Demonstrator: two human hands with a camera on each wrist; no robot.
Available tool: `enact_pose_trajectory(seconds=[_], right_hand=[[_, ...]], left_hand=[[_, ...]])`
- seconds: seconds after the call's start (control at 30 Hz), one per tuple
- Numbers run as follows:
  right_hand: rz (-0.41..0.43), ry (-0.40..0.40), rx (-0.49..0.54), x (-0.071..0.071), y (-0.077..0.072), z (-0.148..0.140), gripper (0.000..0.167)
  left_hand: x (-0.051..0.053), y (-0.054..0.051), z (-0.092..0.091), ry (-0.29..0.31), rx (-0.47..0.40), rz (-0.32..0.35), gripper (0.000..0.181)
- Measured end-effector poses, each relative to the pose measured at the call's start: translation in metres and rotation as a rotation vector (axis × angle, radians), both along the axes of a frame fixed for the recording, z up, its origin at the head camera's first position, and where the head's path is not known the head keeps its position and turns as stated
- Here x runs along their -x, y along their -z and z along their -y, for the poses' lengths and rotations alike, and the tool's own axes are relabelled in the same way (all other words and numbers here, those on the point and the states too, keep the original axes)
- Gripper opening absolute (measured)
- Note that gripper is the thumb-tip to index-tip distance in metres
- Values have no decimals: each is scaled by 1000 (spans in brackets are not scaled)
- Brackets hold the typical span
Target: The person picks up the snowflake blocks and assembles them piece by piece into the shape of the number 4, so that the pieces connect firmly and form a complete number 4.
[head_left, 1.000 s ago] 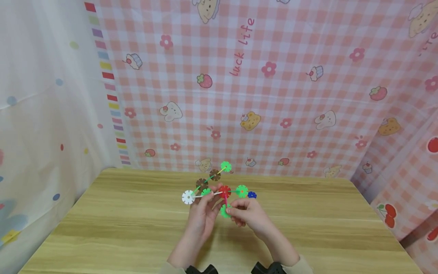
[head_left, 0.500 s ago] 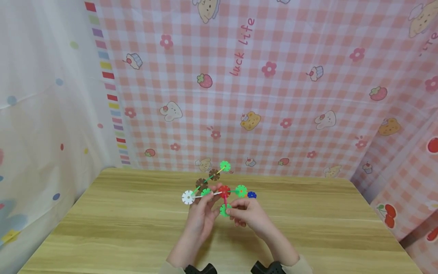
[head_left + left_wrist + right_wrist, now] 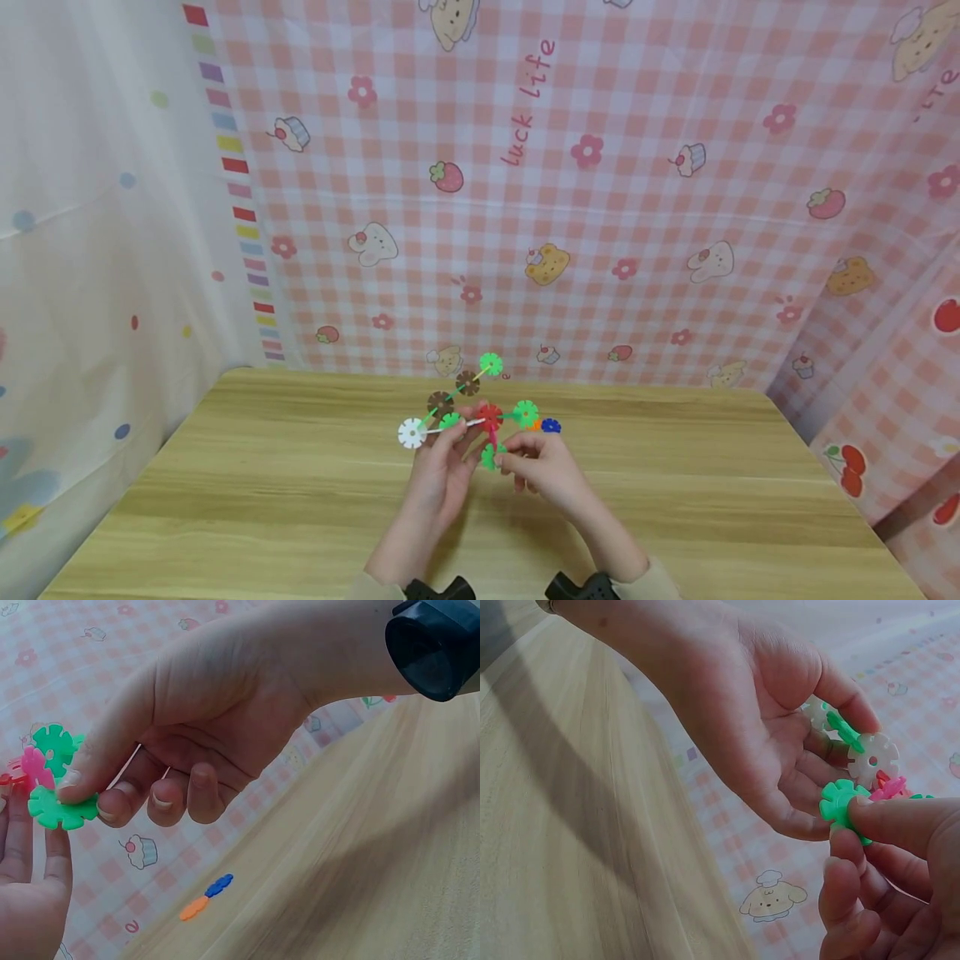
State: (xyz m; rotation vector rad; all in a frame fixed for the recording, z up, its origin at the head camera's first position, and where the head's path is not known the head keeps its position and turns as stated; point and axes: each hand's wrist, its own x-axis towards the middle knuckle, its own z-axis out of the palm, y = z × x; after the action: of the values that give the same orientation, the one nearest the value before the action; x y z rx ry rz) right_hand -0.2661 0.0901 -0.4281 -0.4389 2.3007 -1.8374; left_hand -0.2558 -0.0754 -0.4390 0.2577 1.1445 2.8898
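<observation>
A chain of interlocking plastic snowflake discs is held between my hands above the table. My left hand point(image 3: 442, 477) grips the chain with thumb and fingers near a green disc point(image 3: 450, 421) and a white piece point(image 3: 873, 760). Beyond it stretch a white disc point(image 3: 412, 433), brown discs point(image 3: 441, 404) and a far green disc point(image 3: 491, 364). A red disc point(image 3: 491, 417) joins a pink disc point(image 3: 37, 766) and another green disc point(image 3: 526, 413). My right hand point(image 3: 546, 468) pinches the lower green disc point(image 3: 61, 808) between thumb and finger, against the pink one. Finger contact behind the chain is partly hidden.
An orange disc point(image 3: 194, 908) and a blue disc point(image 3: 220, 885) lie joined on the wooden table point(image 3: 300, 500), just beyond my right hand. A pink checked cloth point(image 3: 480, 217) hangs behind the table, with more cloth at both sides.
Both hands stay nearly in place. The red and green discs have shifted slightly up and left, and more of the orange disc shows behind them.
</observation>
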Motion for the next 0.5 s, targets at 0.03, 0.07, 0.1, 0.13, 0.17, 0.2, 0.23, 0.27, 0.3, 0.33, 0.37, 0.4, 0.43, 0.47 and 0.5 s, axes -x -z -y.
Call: enact_pose_trajectory(seconds=[0.03,0.07,0.1,0.13,0.17,0.2,0.23,0.27,0.3,0.33,0.37,0.4,0.43,0.47,0.5], right_hand=[[2,5,1,0,0,0,17],[0,6,4,-1,-1,0,17],[-3,7,9,-1,-2,0,18],[-7,5,14,-2,-4,0,17],[-11,4,20,-2,-5,0,17],[-15,2,29,-2,-4,0,18],[-19,2,34,-2,-4,0,17],[-23,4,36,-1,-4,0,17],[-27,7,37,0,-3,-1,17],[-33,12,35,0,-1,-1,17],[-36,19,34,2,2,-1,17],[-41,26,29,3,3,-1,17],[-46,35,21,3,4,-1,17],[-53,44,14,3,4,-1,17],[-60,51,9,3,5,-1,17]], left_hand=[[0,0,0,1,1,1,17],[0,1,0,3,3,1,17],[1,1,0,6,5,2,16],[1,1,0,10,8,3,17],[1,1,0,13,10,4,16],[1,2,0,14,13,6,16],[1,2,0,16,17,9,16],[1,2,1,22,20,12,16],[1,2,1,28,24,16,16],[1,2,1,37,28,18,15],[1,2,2,49,29,22,14],[1,2,2,63,31,25,13],[1,2,3,81,30,27,13],[1,2,3,100,30,31,13],[0,2,3,119,33,32,12]])
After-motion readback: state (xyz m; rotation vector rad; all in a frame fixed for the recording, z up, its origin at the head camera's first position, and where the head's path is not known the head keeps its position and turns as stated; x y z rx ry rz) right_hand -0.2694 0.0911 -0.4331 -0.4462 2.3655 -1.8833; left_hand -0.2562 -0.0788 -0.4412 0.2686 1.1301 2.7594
